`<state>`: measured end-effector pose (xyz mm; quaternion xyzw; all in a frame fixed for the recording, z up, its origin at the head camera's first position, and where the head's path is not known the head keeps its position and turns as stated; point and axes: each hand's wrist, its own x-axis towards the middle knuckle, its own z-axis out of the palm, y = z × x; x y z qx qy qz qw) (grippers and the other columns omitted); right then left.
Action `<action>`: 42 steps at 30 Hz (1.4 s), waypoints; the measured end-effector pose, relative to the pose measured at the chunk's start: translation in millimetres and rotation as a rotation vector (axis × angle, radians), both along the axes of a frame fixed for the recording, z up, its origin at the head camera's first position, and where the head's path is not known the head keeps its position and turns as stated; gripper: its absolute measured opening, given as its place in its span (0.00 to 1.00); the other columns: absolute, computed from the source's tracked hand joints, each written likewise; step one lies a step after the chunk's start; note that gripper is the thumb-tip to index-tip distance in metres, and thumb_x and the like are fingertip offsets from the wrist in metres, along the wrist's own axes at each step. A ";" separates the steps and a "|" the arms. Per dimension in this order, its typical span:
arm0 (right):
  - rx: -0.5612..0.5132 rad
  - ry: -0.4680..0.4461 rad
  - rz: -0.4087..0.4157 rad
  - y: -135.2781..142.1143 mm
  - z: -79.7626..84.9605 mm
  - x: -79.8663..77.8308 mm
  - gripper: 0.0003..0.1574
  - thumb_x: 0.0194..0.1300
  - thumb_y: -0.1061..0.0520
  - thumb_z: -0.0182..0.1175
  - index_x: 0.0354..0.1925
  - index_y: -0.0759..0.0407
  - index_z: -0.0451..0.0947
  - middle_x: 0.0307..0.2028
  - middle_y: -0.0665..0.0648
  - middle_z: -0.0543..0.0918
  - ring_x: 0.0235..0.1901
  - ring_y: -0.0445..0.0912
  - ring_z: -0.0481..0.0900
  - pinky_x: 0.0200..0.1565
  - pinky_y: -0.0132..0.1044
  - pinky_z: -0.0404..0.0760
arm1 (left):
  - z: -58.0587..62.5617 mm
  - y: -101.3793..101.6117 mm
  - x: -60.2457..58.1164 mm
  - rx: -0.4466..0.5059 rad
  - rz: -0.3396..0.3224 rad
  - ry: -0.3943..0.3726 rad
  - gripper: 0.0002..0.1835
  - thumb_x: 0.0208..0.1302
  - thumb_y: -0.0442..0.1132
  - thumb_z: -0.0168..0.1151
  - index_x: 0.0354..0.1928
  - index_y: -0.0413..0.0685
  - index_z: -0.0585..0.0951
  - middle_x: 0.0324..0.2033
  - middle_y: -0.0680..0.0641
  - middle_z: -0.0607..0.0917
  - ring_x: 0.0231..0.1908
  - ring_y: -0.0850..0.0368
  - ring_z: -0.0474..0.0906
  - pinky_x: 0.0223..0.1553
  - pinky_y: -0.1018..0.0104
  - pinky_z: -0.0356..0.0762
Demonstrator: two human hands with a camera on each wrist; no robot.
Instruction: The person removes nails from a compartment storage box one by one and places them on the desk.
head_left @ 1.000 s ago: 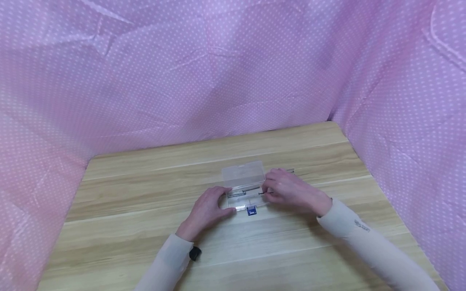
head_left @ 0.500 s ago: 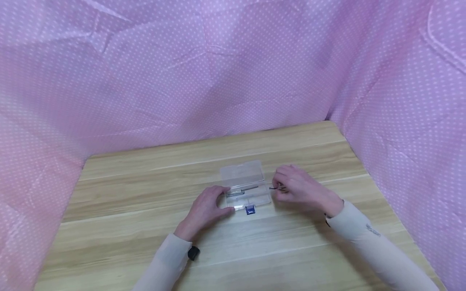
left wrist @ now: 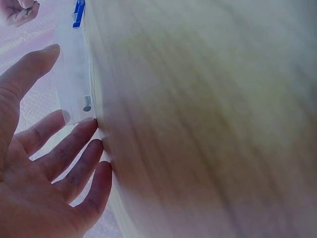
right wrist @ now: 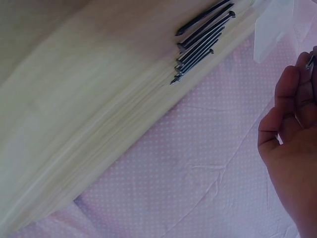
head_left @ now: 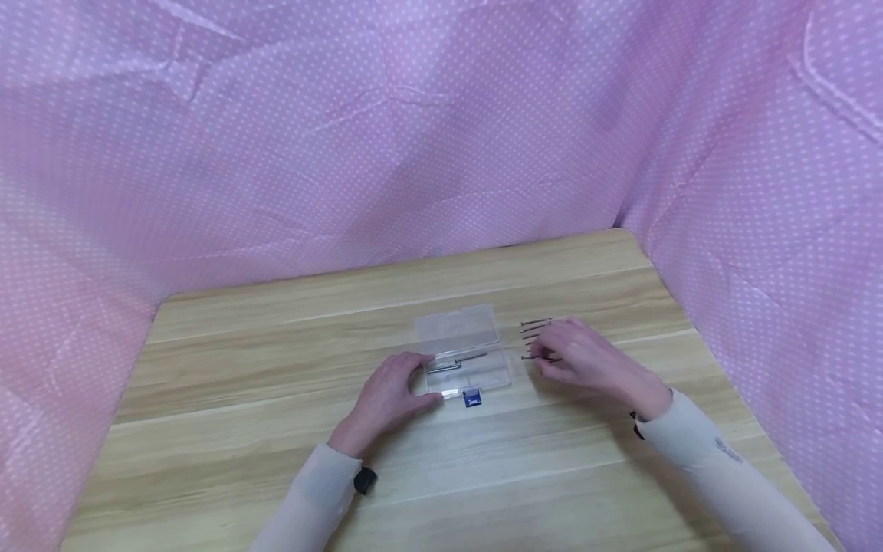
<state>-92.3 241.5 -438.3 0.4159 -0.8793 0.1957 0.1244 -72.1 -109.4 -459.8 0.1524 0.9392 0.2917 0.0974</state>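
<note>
Our left hand (head_left: 386,392) is spread against the left end of a clear box (head_left: 491,376) — lid (head_left: 457,328) folded back, nails (head_left: 444,368) inside, blue latch (head_left: 472,398) in front — on the bench (head_left: 310,330); rightward, our right hand (head_left: 586,360) pinches a nail (right wrist: 310,63) near a row of loose nails (head_left: 536,322).

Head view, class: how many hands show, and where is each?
2: the left hand at the left end of the clear plastic box; the right hand at the loose nails.

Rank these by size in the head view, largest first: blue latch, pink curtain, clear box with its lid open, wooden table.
1. Pink curtain
2. Wooden table
3. Clear box, lid included
4. Blue latch
</note>
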 end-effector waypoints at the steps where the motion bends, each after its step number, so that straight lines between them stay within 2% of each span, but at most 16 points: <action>1: -0.005 0.002 0.001 1.4 -0.6 0.5 0.09 0.55 0.63 0.70 0.35 0.53 0.82 0.32 0.46 0.82 0.33 0.41 0.78 0.39 0.42 0.77 | 0.1 -0.1 -0.1 0.000 0.000 0.001 0.37 0.56 0.54 0.78 0.66 0.48 0.79 0.61 0.44 0.82 0.64 0.44 0.74 0.68 0.47 0.71; 5: -0.032 0.019 0.020 7.2 -3.5 1.4 0.10 0.57 0.65 0.71 0.37 0.55 0.81 0.33 0.48 0.82 0.35 0.42 0.79 0.42 0.45 0.80 | -0.4 -1.2 -0.4 0.000 0.002 0.004 0.37 0.56 0.54 0.78 0.66 0.48 0.79 0.62 0.44 0.82 0.64 0.44 0.74 0.68 0.47 0.70; 15: -0.085 0.072 0.040 19.3 -9.6 3.3 0.20 0.50 0.73 0.73 0.43 0.64 0.84 0.39 0.56 0.85 0.39 0.50 0.83 0.42 0.47 0.85 | -2.6 -2.8 -1.2 -0.006 0.010 0.001 0.38 0.56 0.55 0.78 0.67 0.48 0.79 0.63 0.44 0.81 0.65 0.44 0.73 0.69 0.46 0.70; 22: -0.097 0.021 -0.037 27.6 -8.9 -1.8 0.16 0.54 0.73 0.73 0.40 0.62 0.83 0.37 0.54 0.85 0.38 0.48 0.83 0.41 0.45 0.86 | -2.7 -3.3 -1.0 0.000 0.013 0.000 0.38 0.56 0.55 0.78 0.67 0.48 0.79 0.63 0.44 0.81 0.66 0.44 0.73 0.69 0.46 0.69; 32: -0.118 0.037 -0.094 30.3 -4.8 -21.4 0.12 0.56 0.70 0.74 0.37 0.61 0.83 0.36 0.53 0.83 0.38 0.49 0.81 0.44 0.48 0.84 | -0.9 -1.4 -0.3 -0.006 0.013 -0.020 0.38 0.57 0.54 0.78 0.67 0.49 0.79 0.63 0.43 0.80 0.66 0.44 0.72 0.69 0.45 0.69; 42: -0.160 -0.017 -0.124 29.2 -4.9 -43.5 0.10 0.57 0.71 0.73 0.36 0.63 0.84 0.37 0.56 0.83 0.38 0.51 0.83 0.42 0.49 0.86 | 0.8 0.5 -0.5 -0.018 0.009 -0.016 0.38 0.57 0.55 0.78 0.67 0.49 0.79 0.64 0.44 0.80 0.66 0.44 0.72 0.69 0.46 0.69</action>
